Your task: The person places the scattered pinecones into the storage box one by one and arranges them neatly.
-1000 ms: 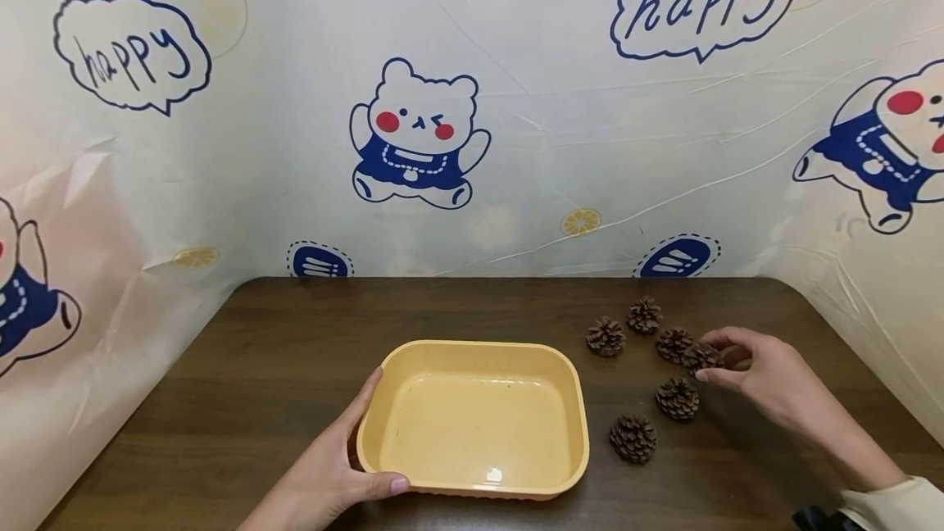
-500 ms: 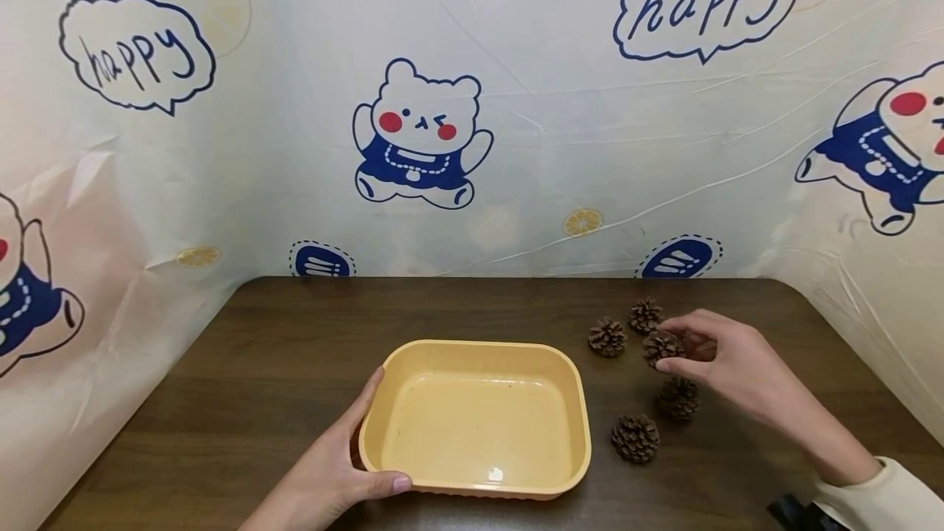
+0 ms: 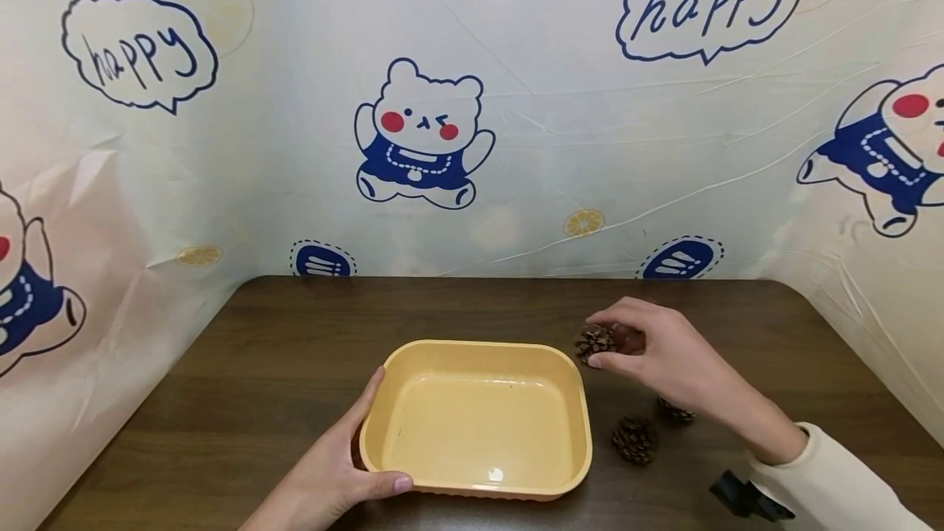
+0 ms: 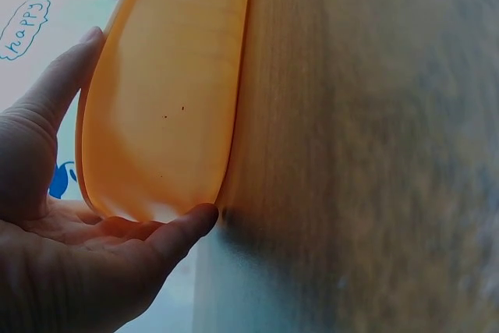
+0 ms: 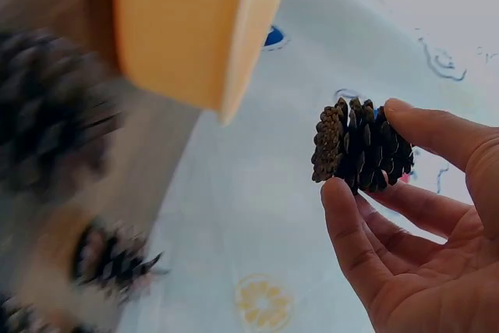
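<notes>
A: In the head view, what does the person have hold of?

B: The left hand (image 3: pixel 320 469) grips the left end of the yellow tray (image 3: pixel 475 433), fingers (image 3: pixel 366 400) along the side and thumb at the near edge. The right hand (image 3: pixel 674 359) pinches a pine cone (image 3: pixel 594 341) just beside the tray's far right corner.

A: What might go amiss there?

B: The right wrist passes above a second cone (image 3: pixel 674 410), which it partly hides. If that arm swept low, it could roll that one, or the loose cone (image 3: pixel 634 440) near the tray's right side, across the desk (image 3: pixel 221 400). The black object (image 3: pixel 748 498) by the cream sleeve (image 3: pixel 826 474) could knock something too, should the arm dip.

A: And the left wrist view?

B: There the tray's end sits between the thumb and a finger. Since only one end is held, a bump at the other could swivel the tray, probably around that grip.

A: The right wrist view?

B: The cone is caught between thumb and fingertips, clear of the tray. Its uneven scales give patchy contact, so a lopsided squeeze might twist it loose; clipping the tray's rim could also dislodge it. More cones show on the left, too blurred to judge how steadily they lie.
</notes>
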Available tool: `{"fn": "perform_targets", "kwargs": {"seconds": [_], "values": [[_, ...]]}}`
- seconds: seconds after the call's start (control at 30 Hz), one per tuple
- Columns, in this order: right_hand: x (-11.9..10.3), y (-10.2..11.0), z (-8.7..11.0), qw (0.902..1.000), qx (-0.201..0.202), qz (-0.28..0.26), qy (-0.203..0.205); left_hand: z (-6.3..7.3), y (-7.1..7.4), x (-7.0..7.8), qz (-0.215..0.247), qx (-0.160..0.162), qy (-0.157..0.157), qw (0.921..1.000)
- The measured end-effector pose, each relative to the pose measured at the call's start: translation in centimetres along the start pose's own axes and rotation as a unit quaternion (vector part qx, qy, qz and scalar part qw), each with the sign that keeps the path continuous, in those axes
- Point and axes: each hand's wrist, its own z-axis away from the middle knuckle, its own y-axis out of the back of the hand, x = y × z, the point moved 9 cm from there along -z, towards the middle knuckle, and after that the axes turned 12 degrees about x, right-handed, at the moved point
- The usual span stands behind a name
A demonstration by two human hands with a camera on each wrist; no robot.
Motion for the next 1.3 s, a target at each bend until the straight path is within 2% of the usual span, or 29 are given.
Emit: {"fn": "perform_targets", "kwargs": {"seconds": [0.27, 0.47, 0.6, 0.9, 1.3], "values": [[-3.3, -1.9, -1.8, 0.9988, -0.039, -0.027, 0.015, 0.0, -0.1, -0.2, -0.012, -0.002, 0.014, 0.9998], [-5.4, -3.7, -3.0, 0.9964, -0.065, -0.045, 0.029, 0.0, 0.0, 0.0, -0.018, 0.001, 0.0, 0.9998], [-6.6, -4.9, -3.7, 0.9946, -0.076, -0.054, 0.046, 0.0, 0.1, 0.0, -0.025, 0.001, 0.003, 0.9997], [-8.5, -8.6, -4.8, 0.9865, -0.137, -0.072, 0.054, -0.1, 0.0, -0.4, -0.043, -0.006, 0.017, 0.9989], [-9.9, -13.9, -5.4, 0.9744, -0.202, -0.073, 0.067, -0.1, -0.1, -0.2, -0.019, -0.01, 0.007, 0.9997]]}}
